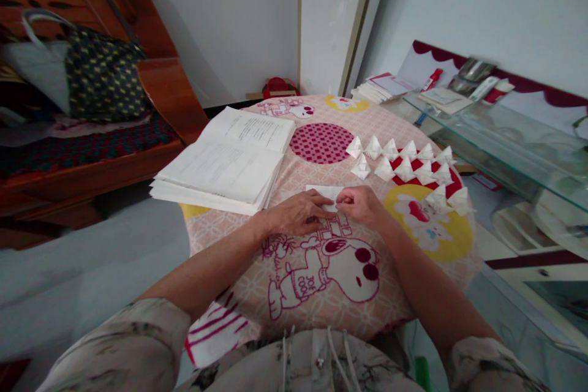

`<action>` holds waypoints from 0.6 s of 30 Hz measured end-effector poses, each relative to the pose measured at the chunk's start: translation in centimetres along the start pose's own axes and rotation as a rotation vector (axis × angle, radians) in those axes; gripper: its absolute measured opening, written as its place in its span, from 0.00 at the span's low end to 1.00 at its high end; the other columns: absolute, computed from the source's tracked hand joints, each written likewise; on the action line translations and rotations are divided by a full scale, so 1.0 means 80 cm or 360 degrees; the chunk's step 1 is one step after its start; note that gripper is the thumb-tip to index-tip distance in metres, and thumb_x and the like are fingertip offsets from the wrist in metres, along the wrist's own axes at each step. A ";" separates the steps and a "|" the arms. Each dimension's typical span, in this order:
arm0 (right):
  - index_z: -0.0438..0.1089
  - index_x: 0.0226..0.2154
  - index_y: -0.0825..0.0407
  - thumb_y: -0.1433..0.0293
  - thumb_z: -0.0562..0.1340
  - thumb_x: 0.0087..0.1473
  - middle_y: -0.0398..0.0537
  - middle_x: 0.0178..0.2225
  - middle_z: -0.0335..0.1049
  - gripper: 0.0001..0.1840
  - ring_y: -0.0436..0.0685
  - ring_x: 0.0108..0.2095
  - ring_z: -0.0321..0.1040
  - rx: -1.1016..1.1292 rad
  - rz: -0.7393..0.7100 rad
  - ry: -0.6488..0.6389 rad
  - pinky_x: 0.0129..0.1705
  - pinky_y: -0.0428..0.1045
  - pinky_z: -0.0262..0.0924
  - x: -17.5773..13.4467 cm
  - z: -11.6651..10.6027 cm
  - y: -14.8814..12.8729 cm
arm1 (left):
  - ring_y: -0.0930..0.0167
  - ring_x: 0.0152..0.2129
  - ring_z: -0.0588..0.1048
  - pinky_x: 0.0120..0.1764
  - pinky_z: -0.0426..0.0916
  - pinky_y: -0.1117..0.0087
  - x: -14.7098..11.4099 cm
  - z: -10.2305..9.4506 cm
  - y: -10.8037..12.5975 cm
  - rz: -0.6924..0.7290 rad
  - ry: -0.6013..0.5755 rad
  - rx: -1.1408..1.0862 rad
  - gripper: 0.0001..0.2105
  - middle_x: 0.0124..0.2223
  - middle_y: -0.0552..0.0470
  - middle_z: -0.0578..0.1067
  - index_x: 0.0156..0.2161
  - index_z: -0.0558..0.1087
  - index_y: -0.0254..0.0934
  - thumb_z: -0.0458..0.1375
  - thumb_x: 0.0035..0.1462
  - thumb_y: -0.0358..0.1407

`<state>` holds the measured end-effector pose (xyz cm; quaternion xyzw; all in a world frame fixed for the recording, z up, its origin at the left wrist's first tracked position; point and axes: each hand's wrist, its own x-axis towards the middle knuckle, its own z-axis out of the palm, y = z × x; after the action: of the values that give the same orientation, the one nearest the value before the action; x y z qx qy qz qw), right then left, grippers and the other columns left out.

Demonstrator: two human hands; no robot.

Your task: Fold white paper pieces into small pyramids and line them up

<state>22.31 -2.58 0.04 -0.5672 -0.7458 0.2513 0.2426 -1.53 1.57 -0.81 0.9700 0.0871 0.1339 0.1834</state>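
Observation:
Both of my hands are at a small white piece of paper (316, 188) lying on the round table. My left hand (294, 213) comes in from the left, its fingertips holding the paper down. Curled at the paper's right side, my right hand (361, 203) pinches its edge between thumb and fingers. The hands partly cover the paper, so its folds cannot be made out. To the right, several white folded paper pieces (384, 168) with pointed tops stand in rows. A thick open stack of printed pages (220, 162) lies left of my hands.
A pink patterned tablecloth (294, 282) with cartoon figures covers the table. Close on the right stands a glass shelf (519, 135), with papers and small items on it. A wooden bench (160, 95) on the left holds a dark patterned bag (103, 73).

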 end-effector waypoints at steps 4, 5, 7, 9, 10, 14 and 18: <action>0.79 0.33 0.53 0.75 0.66 0.48 0.43 0.23 0.74 0.07 0.51 0.25 0.66 -0.0135 0.0096 -0.0109 0.30 0.46 0.53 0.001 0.006 -0.003 | 0.58 0.55 0.74 0.59 0.66 0.54 0.000 0.001 0.000 -0.0003 0.0020 0.0007 0.17 0.61 0.39 0.74 0.56 0.77 0.40 0.59 0.63 0.34; 0.79 0.34 0.53 0.75 0.66 0.48 0.43 0.24 0.74 0.08 0.51 0.25 0.66 -0.0161 0.0113 -0.0100 0.30 0.46 0.53 0.002 0.006 -0.003 | 0.58 0.55 0.74 0.59 0.66 0.54 0.000 0.001 0.000 -0.0005 0.0022 0.0009 0.17 0.61 0.39 0.74 0.56 0.77 0.40 0.59 0.63 0.35; 0.79 0.33 0.53 0.76 0.66 0.48 0.44 0.25 0.75 0.07 0.51 0.26 0.67 -0.0207 0.0151 -0.0062 0.30 0.46 0.54 0.004 0.005 -0.003 | 0.59 0.55 0.74 0.59 0.66 0.55 0.000 0.001 0.000 -0.0002 0.0019 0.0017 0.17 0.61 0.39 0.74 0.56 0.77 0.40 0.59 0.63 0.35; 0.78 0.31 0.53 0.76 0.66 0.48 0.44 0.25 0.75 0.06 0.52 0.26 0.67 -0.0235 0.0206 -0.0026 0.29 0.46 0.54 0.006 0.003 -0.002 | 0.59 0.55 0.74 0.59 0.66 0.55 -0.001 0.001 -0.001 -0.0002 0.0014 0.0031 0.17 0.61 0.40 0.74 0.56 0.78 0.40 0.59 0.63 0.35; 0.78 0.31 0.53 0.76 0.66 0.47 0.45 0.25 0.75 0.06 0.52 0.25 0.67 -0.0238 0.0233 -0.0011 0.29 0.46 0.54 0.007 0.002 -0.001 | 0.59 0.55 0.74 0.59 0.66 0.55 0.000 0.001 -0.001 -0.0005 0.0013 0.0040 0.17 0.61 0.40 0.74 0.56 0.78 0.40 0.59 0.63 0.35; 0.77 0.28 0.53 0.77 0.64 0.47 0.45 0.24 0.75 0.06 0.52 0.25 0.67 -0.0251 0.0279 0.0064 0.28 0.46 0.54 0.011 -0.003 0.007 | 0.58 0.55 0.74 0.59 0.66 0.55 0.000 0.001 0.000 -0.0018 0.0015 0.0048 0.17 0.61 0.39 0.74 0.56 0.78 0.39 0.59 0.63 0.35; 0.77 0.28 0.54 0.78 0.62 0.47 0.47 0.25 0.75 0.08 0.54 0.26 0.69 -0.0341 0.0328 0.0163 0.29 0.47 0.56 0.017 -0.009 0.021 | 0.59 0.55 0.74 0.59 0.66 0.54 0.000 0.000 0.001 -0.0018 0.0000 0.0055 0.17 0.61 0.39 0.74 0.56 0.78 0.40 0.58 0.64 0.36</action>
<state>23.64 -0.85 -0.40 -0.6755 -0.6929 0.1646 0.1913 -1.51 1.51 -0.77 0.9725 0.0948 0.1313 0.1674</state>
